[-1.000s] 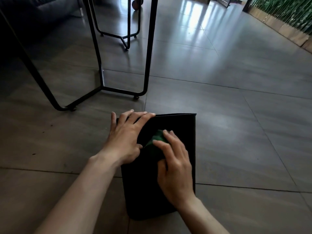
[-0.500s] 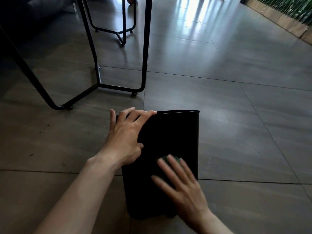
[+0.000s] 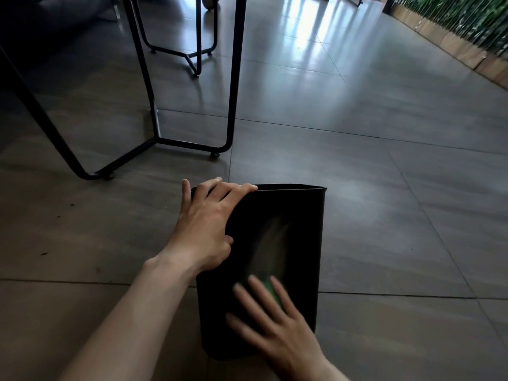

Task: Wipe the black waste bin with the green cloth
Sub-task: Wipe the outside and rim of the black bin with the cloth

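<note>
Here, one black rectangular plastic waste bin point(image 3: 288, 215) lying on its side on the grey tiled floor point(image 3: 384, 188), two bare hands on it.

Left hand point(image 3: 206, 229) spread flat over the bin's left edge near the rim, fingers apart, clamping nothing. Right hand point(image 3: 277, 323) blurred, fingers splayed, pressing one green cloth point(image 3: 270, 290) flat against the bin's upper side near its base; only a sliver of cloth showing between fingers. Black metal table legs point(image 3: 233, 78) standing behind.
</note>
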The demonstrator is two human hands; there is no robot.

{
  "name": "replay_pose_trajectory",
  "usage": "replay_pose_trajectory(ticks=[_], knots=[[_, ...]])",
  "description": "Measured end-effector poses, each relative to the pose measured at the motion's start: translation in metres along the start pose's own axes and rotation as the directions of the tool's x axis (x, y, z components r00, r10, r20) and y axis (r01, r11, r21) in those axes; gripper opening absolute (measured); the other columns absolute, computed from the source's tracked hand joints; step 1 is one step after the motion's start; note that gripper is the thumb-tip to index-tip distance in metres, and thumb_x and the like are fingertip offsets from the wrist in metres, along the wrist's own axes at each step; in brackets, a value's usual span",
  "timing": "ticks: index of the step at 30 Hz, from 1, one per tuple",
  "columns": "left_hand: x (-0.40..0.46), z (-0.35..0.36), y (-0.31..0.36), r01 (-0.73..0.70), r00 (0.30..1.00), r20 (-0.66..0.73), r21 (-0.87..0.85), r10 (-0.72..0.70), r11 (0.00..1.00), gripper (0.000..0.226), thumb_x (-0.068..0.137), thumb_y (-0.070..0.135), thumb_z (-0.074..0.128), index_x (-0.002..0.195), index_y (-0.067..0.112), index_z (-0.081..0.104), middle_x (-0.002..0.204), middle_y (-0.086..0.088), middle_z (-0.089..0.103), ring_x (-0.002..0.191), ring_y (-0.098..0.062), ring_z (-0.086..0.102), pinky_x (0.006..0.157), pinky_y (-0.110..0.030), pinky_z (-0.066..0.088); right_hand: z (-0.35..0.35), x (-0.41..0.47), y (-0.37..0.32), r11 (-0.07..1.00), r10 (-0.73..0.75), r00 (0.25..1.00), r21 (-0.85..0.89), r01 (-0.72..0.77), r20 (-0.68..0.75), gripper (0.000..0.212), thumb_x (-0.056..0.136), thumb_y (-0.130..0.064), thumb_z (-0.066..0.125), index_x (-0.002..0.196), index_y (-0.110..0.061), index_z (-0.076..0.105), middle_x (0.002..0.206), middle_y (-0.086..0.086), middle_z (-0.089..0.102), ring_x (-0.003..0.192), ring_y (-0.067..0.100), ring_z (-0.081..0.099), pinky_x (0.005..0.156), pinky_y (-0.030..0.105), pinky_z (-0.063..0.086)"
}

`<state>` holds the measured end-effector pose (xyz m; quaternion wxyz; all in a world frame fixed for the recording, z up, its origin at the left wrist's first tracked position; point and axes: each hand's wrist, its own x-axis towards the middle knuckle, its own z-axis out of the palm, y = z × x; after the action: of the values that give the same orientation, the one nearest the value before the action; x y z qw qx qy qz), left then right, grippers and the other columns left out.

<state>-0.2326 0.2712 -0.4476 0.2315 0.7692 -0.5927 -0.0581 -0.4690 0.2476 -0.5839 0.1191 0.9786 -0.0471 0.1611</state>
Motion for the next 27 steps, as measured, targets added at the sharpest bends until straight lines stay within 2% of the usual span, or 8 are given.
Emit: replay_pose_trajectory(ticks=[4,6,9,12,17,20,23,27], knots=[[0.000,0.000,0.001,0.002,1.000,0.005,-0.002,-0.002,1.000,0.106,0.067,0.003,0.077,0.147,0.050,0.025,0.144,0.024,0.038,0.149,-0.014,0.011,0.121,-0.055,-0.013,-0.016,-0.011,0.027,0.999,-0.051,0.997,-0.005,0.052,0.055,0.038,0.102,-0.019,0.051,0.138,-0.029,0.060,0.159,0.013,0.047,0.149,0.039,0.039,0.106,0.057,0.051],[0.001,-0.001,0.002,0.003,1.000,0.013,-0.015,-0.003,1.000,0.105,0.067,0.002,0.076,0.147,0.049,0.026,0.144,0.023,0.039,0.149,-0.014,0.012,0.121,-0.055,-0.014,-0.031,0.016,0.051,0.990,0.131,0.990,0.060,-0.127,-0.050,0.041,0.099,-0.020,0.055,0.140,-0.025,0.057,0.159,0.015,0.045,0.149,0.041,0.039,0.111,0.060,0.045],[0.001,-0.002,0.003,0.000,1.000,0.013,-0.020,0.000,1.000,0.102,0.068,0.003,0.073,0.148,0.048,0.027,0.144,0.021,0.040,0.149,-0.015,0.012,0.121,-0.056,-0.013,-0.050,0.073,0.082,0.884,0.459,0.868,0.192,-0.426,-0.187,0.050,0.097,-0.015,0.058,0.145,-0.025,0.049,0.161,0.015,0.043,0.154,0.038,0.031,0.121,0.060,0.032],[0.000,-0.003,0.003,-0.004,1.000,0.006,-0.033,0.004,0.999,0.096,0.069,0.004,0.065,0.148,0.046,0.030,0.144,0.019,0.042,0.149,-0.017,0.016,0.121,-0.057,-0.012,-0.050,0.100,0.081,0.835,0.547,0.810,0.204,-0.511,-0.211,0.053,0.097,-0.016,0.062,0.147,-0.025,0.048,0.161,0.015,0.042,0.154,0.038,0.029,0.122,0.061,0.029],[0.002,-0.001,0.003,0.000,1.000,0.014,-0.002,0.000,1.000,0.105,0.066,0.003,0.076,0.148,0.048,0.028,0.144,0.022,0.040,0.149,-0.014,0.013,0.121,-0.055,-0.013,-0.005,0.022,0.021,0.995,0.095,0.993,0.033,-0.093,-0.076,0.040,0.103,-0.022,0.054,0.143,-0.024,0.057,0.161,0.018,0.040,0.152,0.042,0.033,0.115,0.062,0.040],[0.002,-0.001,0.003,-0.013,1.000,0.016,-0.002,0.013,1.000,0.107,0.067,0.003,0.077,0.147,0.050,0.026,0.145,0.024,0.038,0.149,-0.013,0.011,0.121,-0.054,-0.014,0.008,-0.029,0.003,0.986,-0.149,0.984,-0.062,0.155,0.093,0.037,0.107,-0.024,0.047,0.143,-0.031,0.052,0.163,0.011,0.041,0.154,0.040,0.027,0.110,0.054,0.048],[0.001,-0.002,0.003,-0.013,1.000,0.016,-0.004,0.013,1.000,0.106,0.067,0.003,0.078,0.148,0.049,0.026,0.145,0.024,0.038,0.150,-0.012,0.011,0.121,-0.054,-0.013,-0.003,-0.030,0.027,0.969,-0.224,0.968,-0.078,0.233,0.111,0.040,0.105,-0.023,0.052,0.144,-0.033,0.051,0.164,0.010,0.040,0.154,0.040,0.027,0.112,0.053,0.047],[0.001,-0.004,0.004,-0.010,1.000,0.025,-0.023,0.011,1.000,0.105,0.068,0.004,0.078,0.149,0.047,0.028,0.145,0.022,0.039,0.149,-0.013,0.011,0.121,-0.054,-0.014,-0.036,0.032,0.076,0.963,0.264,0.958,0.080,-0.256,-0.109,0.049,0.101,-0.022,0.054,0.149,-0.028,0.048,0.164,0.014,0.038,0.154,0.039,0.029,0.120,0.060,0.034]])
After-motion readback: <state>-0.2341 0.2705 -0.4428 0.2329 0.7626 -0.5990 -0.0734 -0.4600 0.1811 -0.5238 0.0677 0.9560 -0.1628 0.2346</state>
